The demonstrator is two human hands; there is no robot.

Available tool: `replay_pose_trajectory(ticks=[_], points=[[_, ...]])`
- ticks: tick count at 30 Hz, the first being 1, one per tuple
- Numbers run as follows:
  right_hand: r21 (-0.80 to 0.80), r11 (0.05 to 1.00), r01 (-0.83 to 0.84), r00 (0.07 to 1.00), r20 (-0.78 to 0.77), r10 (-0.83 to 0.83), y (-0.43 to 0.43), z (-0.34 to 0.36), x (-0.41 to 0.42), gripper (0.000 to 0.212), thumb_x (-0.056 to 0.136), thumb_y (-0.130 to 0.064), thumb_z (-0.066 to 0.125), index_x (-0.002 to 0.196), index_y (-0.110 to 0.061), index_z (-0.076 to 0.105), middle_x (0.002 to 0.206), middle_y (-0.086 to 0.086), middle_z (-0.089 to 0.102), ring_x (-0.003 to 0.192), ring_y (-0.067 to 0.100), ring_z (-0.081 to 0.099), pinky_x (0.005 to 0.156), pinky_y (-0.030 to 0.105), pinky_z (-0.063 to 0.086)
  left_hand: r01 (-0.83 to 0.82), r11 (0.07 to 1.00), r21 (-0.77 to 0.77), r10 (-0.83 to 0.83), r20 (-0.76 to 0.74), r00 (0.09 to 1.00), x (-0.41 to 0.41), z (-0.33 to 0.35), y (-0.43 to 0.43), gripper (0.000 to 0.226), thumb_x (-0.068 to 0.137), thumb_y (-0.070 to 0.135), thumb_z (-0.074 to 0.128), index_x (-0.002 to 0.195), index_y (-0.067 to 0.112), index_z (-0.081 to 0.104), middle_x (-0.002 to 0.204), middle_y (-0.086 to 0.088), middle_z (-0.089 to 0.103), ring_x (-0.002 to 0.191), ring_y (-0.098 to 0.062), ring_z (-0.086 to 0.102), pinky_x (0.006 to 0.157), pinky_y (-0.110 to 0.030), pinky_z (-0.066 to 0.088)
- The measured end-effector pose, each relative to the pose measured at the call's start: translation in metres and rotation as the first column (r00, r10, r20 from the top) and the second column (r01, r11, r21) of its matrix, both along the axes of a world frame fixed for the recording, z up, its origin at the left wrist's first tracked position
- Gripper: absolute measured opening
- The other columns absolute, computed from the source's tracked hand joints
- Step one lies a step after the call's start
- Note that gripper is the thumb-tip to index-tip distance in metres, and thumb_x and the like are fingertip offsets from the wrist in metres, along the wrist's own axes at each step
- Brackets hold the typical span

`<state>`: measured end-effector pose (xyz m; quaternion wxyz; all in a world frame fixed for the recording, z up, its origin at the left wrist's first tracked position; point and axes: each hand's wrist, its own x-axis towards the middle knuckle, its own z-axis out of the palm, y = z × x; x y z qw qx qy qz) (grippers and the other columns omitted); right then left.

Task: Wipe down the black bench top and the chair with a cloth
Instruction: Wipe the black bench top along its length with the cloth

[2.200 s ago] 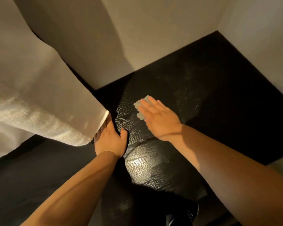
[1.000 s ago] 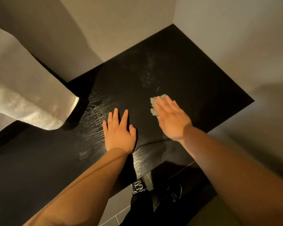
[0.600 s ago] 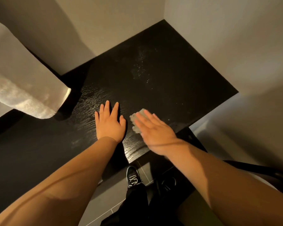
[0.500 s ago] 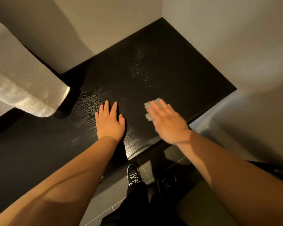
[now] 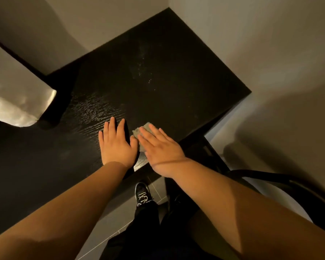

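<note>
Right hand [image 5: 160, 147] pressed flat, fingers straight and spread wide, on a small pale cloth [image 5: 141, 130] near the front edge of the black bench top [image 5: 167, 76]; not gripped, only pinned beneath the palm and fingers, far corner poking out past the fingertips. Left hand [image 5: 116, 143] flat and empty just beside it, thumb nearly touching the cloth. Dark curved chair [image 5: 293, 186] at lower right, apart from both hands; white towel [image 5: 17, 102] hanging at left.

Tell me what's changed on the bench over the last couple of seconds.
The right hand slid the cloth back and forth across the bench, ending beside the left hand. The left hand came out from under the towel and lies flat. The right hand stays flat on the cloth.
</note>
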<state>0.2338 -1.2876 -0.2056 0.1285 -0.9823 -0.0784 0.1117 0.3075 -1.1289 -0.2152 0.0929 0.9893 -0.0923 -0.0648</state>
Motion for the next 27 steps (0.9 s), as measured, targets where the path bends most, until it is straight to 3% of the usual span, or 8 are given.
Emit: replay_pose_trajectory(ticks=[4,8,11,13,16,20,24,27], points=[[-0.015,0.993,0.114,0.991,0.071,-0.113,-0.080,-0.004,0.007,0.064,0.103,-0.030,0.045,0.163,-0.016,0.029,0.172,0.006,0.020,0.160,0.032,0.011,0.129,0.049,0.014,0.007,1.000,-0.004,-0.007,0.000,1.000,0.001,0.000,0.001,0.071,0.100,0.048,0.037,0.165,0.022,0.028,0.176,-0.010,0.015,0.163,-0.030,0.006,0.132,-0.053,0.005],[-0.118,0.950,0.289,0.956,-0.003,-0.292,-0.153,0.008,0.021,0.062,0.110,-0.035,0.027,0.167,-0.020,0.006,0.175,0.003,-0.001,0.160,0.028,-0.006,0.130,0.046,0.006,0.025,0.999,0.021,-0.025,-0.008,1.000,0.000,0.001,-0.001,0.076,0.098,0.052,0.029,0.167,0.022,0.026,0.176,-0.011,0.013,0.163,-0.033,0.005,0.131,-0.055,0.005],[-0.131,0.919,0.372,0.925,-0.023,-0.378,-0.146,0.013,0.031,0.063,0.110,-0.036,0.023,0.166,-0.017,0.002,0.174,0.005,-0.006,0.159,0.032,-0.009,0.130,0.049,0.004,0.061,0.996,0.064,-0.059,-0.023,0.998,0.002,-0.001,-0.001,0.075,0.100,0.054,0.028,0.168,0.026,0.021,0.177,-0.009,0.009,0.163,-0.039,0.002,0.130,-0.059,0.004],[-0.111,0.938,0.329,0.943,-0.019,-0.333,-0.117,0.013,0.030,0.064,0.109,-0.035,0.025,0.166,-0.015,0.006,0.174,0.009,-0.003,0.159,0.036,-0.008,0.129,0.050,0.002,0.085,0.992,0.090,-0.081,-0.044,0.996,0.003,0.000,-0.002,0.074,0.101,0.055,0.026,0.169,0.027,0.017,0.178,-0.009,0.005,0.162,-0.041,-0.002,0.130,-0.061,0.002],[-0.055,0.991,0.118,0.993,0.017,-0.117,-0.074,0.007,0.020,0.063,0.106,-0.033,0.036,0.165,-0.015,0.021,0.174,0.007,0.012,0.160,0.034,0.001,0.130,0.048,0.005,0.104,0.989,0.103,-0.097,-0.062,0.993,0.009,0.002,-0.005,0.074,0.101,0.056,0.029,0.168,0.028,0.015,0.178,-0.007,0.003,0.162,-0.039,-0.005,0.130,-0.062,0.000],[-0.023,0.999,-0.034,0.999,0.026,0.034,-0.096,0.008,0.025,0.059,0.108,-0.035,0.031,0.165,-0.018,0.023,0.174,0.001,0.011,0.161,0.026,0.002,0.130,0.044,0.010,0.092,0.995,0.036,-0.090,-0.051,0.995,0.026,0.005,-0.013,0.069,0.103,0.054,0.041,0.166,0.030,0.023,0.177,-0.004,0.009,0.164,-0.032,-0.001,0.130,-0.061,-0.002],[-0.106,0.962,0.252,0.967,-0.003,-0.254,-0.150,0.011,0.054,0.062,0.110,-0.034,0.026,0.167,-0.020,0.004,0.175,0.003,-0.003,0.160,0.028,-0.007,0.130,0.046,0.005,0.024,0.999,-0.042,-0.025,-0.027,0.999,0.060,0.008,-0.039,0.070,0.104,0.052,0.042,0.167,0.025,0.025,0.177,-0.006,0.012,0.164,-0.030,0.001,0.131,-0.055,0.000],[-0.089,0.914,0.395,0.917,-0.027,-0.399,-0.148,0.011,0.067,0.064,0.109,-0.035,0.026,0.167,-0.018,0.002,0.175,0.005,-0.005,0.160,0.031,-0.009,0.130,0.047,0.003,-0.041,0.999,-0.029,0.040,-0.048,0.998,0.072,0.004,-0.053,0.074,0.104,0.053,0.037,0.169,0.023,0.018,0.178,-0.006,0.006,0.164,-0.029,-0.003,0.131,-0.055,-0.002]])
